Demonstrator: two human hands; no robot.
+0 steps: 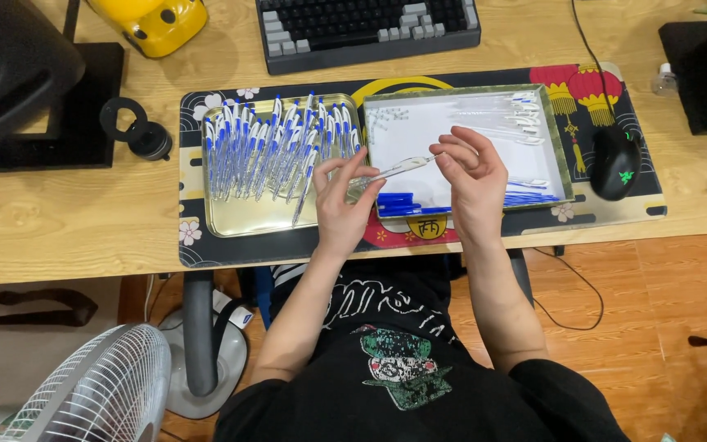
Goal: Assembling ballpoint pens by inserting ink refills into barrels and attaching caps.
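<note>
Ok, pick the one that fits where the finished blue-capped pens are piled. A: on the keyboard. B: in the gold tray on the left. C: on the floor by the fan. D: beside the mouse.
B: the blue-capped pens lie side by side in the gold tray, left of the white box over which both hands hold a clear pen barrel.

Keyboard (367, 29) cut by top edge

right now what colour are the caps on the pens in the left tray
Blue caps on pens in the gold tray, head view.
</note>
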